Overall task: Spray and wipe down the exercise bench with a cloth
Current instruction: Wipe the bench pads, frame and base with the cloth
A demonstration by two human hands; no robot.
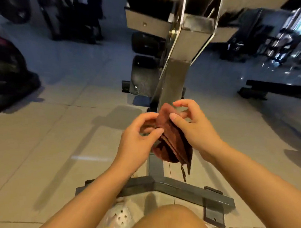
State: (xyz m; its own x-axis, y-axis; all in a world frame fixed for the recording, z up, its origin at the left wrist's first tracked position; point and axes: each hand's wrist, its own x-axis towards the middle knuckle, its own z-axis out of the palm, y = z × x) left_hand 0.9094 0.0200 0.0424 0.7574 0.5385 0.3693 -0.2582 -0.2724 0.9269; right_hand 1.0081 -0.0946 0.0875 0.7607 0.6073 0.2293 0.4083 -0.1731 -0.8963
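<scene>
Currently: one cloth, two hands, one bench

One brown cloth is held in the air above the bench frame's floor foot. Left hand pinches its near-left fold between thumb and curled fingers. Right hand grips the upper edge, thumb pressed on the fabric, forefinger arched. One pale shoe stands on the tiled floor.

One head-worn wide-angle camera looks steeply down and forward, close over the person's arms, at the grey metal bench frame on the pale tiled floor.
</scene>
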